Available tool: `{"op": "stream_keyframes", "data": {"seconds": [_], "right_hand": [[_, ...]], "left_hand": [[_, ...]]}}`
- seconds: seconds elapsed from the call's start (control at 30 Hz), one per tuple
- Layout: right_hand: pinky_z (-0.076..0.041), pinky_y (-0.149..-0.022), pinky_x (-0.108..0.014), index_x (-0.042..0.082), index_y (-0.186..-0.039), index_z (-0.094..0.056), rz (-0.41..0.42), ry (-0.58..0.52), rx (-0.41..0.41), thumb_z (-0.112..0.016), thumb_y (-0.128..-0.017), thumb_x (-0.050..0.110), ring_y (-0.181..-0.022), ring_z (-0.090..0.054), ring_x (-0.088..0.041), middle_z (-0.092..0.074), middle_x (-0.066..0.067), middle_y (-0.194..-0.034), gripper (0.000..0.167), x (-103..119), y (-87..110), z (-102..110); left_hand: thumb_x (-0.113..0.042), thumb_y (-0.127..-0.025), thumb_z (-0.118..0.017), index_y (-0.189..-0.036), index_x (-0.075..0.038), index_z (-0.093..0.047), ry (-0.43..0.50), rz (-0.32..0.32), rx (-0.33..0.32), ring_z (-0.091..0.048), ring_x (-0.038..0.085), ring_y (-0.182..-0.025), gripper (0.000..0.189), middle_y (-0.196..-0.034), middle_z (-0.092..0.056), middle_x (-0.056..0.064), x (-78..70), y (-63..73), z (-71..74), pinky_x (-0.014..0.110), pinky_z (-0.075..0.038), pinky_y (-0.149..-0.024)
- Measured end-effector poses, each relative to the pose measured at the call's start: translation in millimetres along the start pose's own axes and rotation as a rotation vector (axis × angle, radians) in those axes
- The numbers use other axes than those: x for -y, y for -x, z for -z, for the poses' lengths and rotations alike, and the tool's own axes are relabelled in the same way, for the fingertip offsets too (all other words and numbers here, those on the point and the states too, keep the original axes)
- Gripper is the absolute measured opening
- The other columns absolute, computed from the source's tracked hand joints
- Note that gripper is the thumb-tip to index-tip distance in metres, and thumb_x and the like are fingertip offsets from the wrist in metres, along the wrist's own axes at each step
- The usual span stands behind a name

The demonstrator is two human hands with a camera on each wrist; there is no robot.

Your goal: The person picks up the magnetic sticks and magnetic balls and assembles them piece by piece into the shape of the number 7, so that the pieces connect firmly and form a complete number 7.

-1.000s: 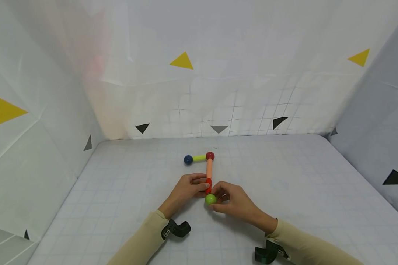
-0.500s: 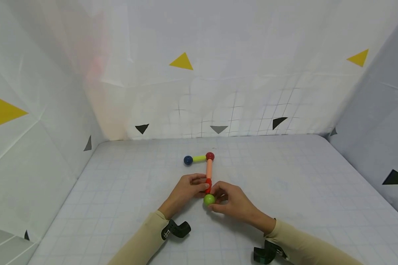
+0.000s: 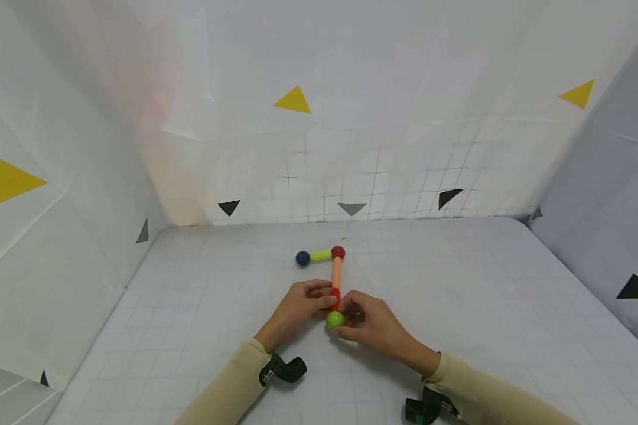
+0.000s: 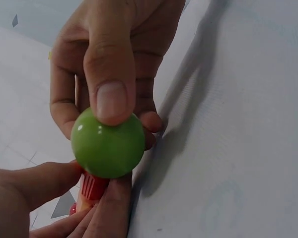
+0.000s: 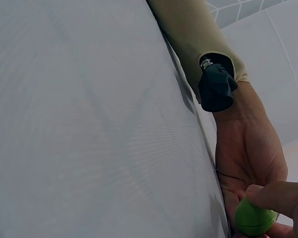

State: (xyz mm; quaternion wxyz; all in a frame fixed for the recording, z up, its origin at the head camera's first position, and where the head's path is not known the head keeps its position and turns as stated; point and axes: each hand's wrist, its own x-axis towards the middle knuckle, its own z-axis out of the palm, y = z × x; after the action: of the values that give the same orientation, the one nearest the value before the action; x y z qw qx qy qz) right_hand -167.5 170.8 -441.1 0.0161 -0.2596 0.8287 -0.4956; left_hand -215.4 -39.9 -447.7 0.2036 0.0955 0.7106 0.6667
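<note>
On the white table, the head view shows a bent chain of toy rods and balls. It runs from a dark blue ball (image 3: pixel 302 258) along a yellow-green rod (image 3: pixel 321 255) to a red ball (image 3: pixel 338 252). From there an orange rod (image 3: pixel 337 271) points toward the person, ending in a short red rod (image 3: pixel 335 293). My left hand (image 3: pixel 296 306) pinches this ribbed red rod between thumb and fingers. At its near end, my right hand (image 3: pixel 374 321) pinches a green ball (image 4: pixel 108 144), thumb on its near side. The ball overlaps the red rod's end.
A white gridded tabletop (image 3: pixel 457 295) surrounds the pieces. White sheet walls with yellow and black triangles enclose it at the back (image 3: pixel 404 147) and both sides. Dark wrist cameras (image 3: pixel 283 369) jut from both sleeves, low over the table.
The green ball and right hand have shifted very slightly left, in line with the red rod. The left hand keeps its grip, and the rest of the chain stays in place.
</note>
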Motion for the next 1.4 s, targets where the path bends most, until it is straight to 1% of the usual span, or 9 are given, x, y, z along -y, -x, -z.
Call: {"op": "stream_keyframes", "data": {"seconds": [0.3,0.43,0.53,0.67,0.83,0.9,1.0,1.17,1.4], "right_hand": [[-0.061,-0.074,-0.034,0.009,-0.106,-0.064,0.035,0.022,-0.031,-0.089,-0.084,0.009,-0.084,-0.068,-0.019,-0.067,0.003,-0.095,0.033,2,0.5,-1],[-0.061,-0.074,-0.033,0.009,-0.106,-0.063,0.026,0.037,-0.037,-0.089,-0.084,0.008,-0.083,-0.068,-0.018,-0.067,0.003,-0.095,0.034,2,1.9,-2],[-0.061,-0.074,-0.033,0.009,-0.106,-0.063,0.018,0.044,-0.044,-0.089,-0.083,0.008,-0.083,-0.067,-0.018,-0.066,0.003,-0.094,0.034,2,1.9,-3],[-0.061,-0.075,-0.033,0.010,-0.106,-0.063,0.017,0.044,-0.050,-0.089,-0.083,0.007,-0.083,-0.067,-0.018,-0.066,0.004,-0.094,0.035,0,2.0,-4],[-0.060,-0.074,-0.033,0.010,-0.106,-0.063,0.036,0.069,-0.059,-0.090,-0.083,0.008,-0.084,-0.067,-0.018,-0.066,0.004,-0.095,0.035,0,2.6,-7],[-0.060,-0.072,-0.032,0.011,-0.105,-0.063,0.050,0.084,-0.063,-0.090,-0.083,0.009,-0.084,-0.066,-0.017,-0.066,0.005,-0.095,0.035,0,2.8,-8],[-0.058,-0.070,-0.030,0.011,-0.105,-0.063,0.072,0.102,-0.064,-0.090,-0.083,0.009,-0.082,-0.065,-0.018,-0.065,0.005,-0.095,0.036,-1,3.1,-8],[-0.057,-0.068,-0.030,0.012,-0.106,-0.063,0.082,0.139,-0.052,-0.090,-0.083,0.010,-0.081,-0.064,-0.019,-0.063,0.006,-0.095,0.036,-2,3.2,-9],[-0.056,-0.067,-0.029,0.011,-0.107,-0.062,0.111,0.154,-0.050,-0.090,-0.083,0.012,-0.080,-0.064,-0.018,-0.062,0.006,-0.095,0.037,-3,3.4,-8]], "left_hand": [[-0.024,-0.098,-0.074,-0.141,-0.002,-0.062,-0.043,0.007,0.003,-0.068,0.021,-0.112,0.049,-0.127,-0.070,0.009,-3.3,0.5,1.6,0.036,-0.056,-0.094],[-0.023,-0.100,-0.070,-0.141,-0.001,-0.061,-0.076,0.013,0.014,-0.072,0.022,-0.104,0.047,-0.121,-0.072,0.009,-4.6,1.1,6.8,0.036,-0.056,-0.095],[-0.018,-0.102,-0.067,-0.141,0.001,-0.060,-0.075,0.006,-0.008,-0.074,0.024,-0.096,0.044,-0.115,-0.073,0.010,-6.9,0.6,12.7,0.035,-0.057,-0.091],[-0.012,-0.103,-0.065,-0.138,0.005,-0.060,-0.059,-0.044,-0.107,-0.075,0.027,-0.092,0.040,-0.111,-0.072,0.016,-12.1,0.3,20.8,0.034,-0.060,-0.083],[-0.009,-0.103,-0.065,-0.132,0.005,-0.064,-0.094,-0.116,-0.329,-0.074,0.027,-0.090,0.032,-0.112,-0.069,0.019,-13.3,-2.7,31.0,0.033,-0.062,-0.076],[-0.007,-0.102,-0.065,-0.133,0.005,-0.063,-0.100,-0.124,-0.396,-0.074,0.026,-0.091,0.033,-0.117,-0.068,0.018,-12.0,-4.1,34.1,0.032,-0.062,-0.074],[-0.008,-0.100,-0.065,-0.141,0.002,-0.059,-0.155,-0.102,-0.444,-0.074,0.024,-0.083,0.042,-0.117,-0.070,0.016,-10.9,-4.7,36.5,0.031,-0.061,-0.072],[-0.015,-0.101,-0.066,-0.155,-0.005,-0.047,-0.291,-0.030,-0.401,-0.068,0.020,-0.065,0.058,-0.103,-0.076,0.009,-8.2,-6.0,38.2,0.030,-0.053,-0.072],[-0.013,-0.101,-0.067,-0.154,-0.008,-0.049,-0.315,-0.050,-0.367,-0.067,0.018,-0.065,0.057,-0.112,-0.074,0.009,-5.7,-7.4,38.1,0.031,-0.054,-0.071]]}}
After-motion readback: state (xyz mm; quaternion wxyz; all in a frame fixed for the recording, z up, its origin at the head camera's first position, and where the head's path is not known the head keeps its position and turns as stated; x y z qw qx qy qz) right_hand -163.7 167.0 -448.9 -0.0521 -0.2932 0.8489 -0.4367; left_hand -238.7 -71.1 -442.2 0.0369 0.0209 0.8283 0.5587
